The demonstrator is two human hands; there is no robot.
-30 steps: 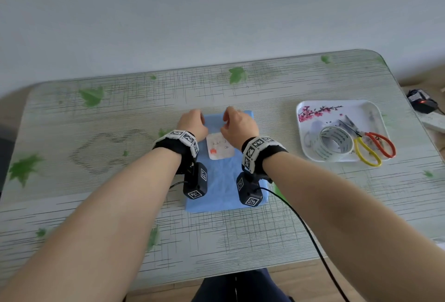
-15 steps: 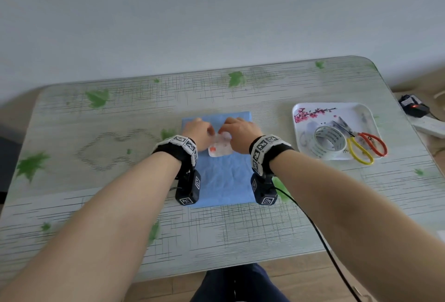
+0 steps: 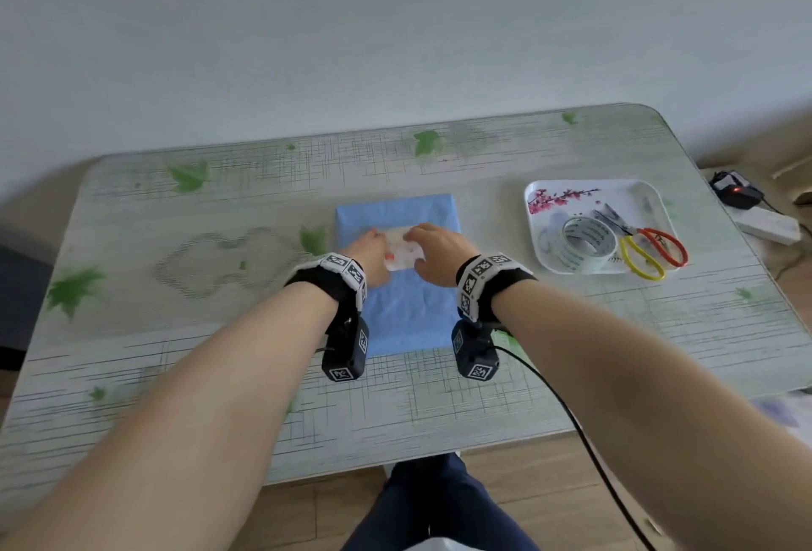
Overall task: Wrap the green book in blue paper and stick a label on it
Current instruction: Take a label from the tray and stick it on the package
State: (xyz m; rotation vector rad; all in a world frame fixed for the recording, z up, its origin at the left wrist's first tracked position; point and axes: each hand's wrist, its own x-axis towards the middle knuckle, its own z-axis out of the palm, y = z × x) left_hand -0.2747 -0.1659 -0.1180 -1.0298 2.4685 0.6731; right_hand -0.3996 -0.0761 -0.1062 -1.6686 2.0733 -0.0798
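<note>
The book, wrapped in blue paper (image 3: 408, 313), lies flat at the middle of the table. On its upper half lies a white label (image 3: 404, 254) with red marks. My left hand (image 3: 367, 254) touches the label's left edge. My right hand (image 3: 439, 254) rests over the label's right side, fingers stretched across its top edge and thumb by its lower right corner. Both hands cover part of the label. None of the green cover shows.
A white flowered tray (image 3: 534, 199) at the right holds a roll of clear tape (image 3: 586, 243) and red-and-yellow scissors (image 3: 650, 249). A power strip (image 3: 766, 227) lies on the floor past the table's right edge. A black cable (image 3: 584, 440) hangs from my right wrist.
Both hands have moved with the label from the book's top toward its middle. The label now lies flat on the blue paper under my spread right fingers.
</note>
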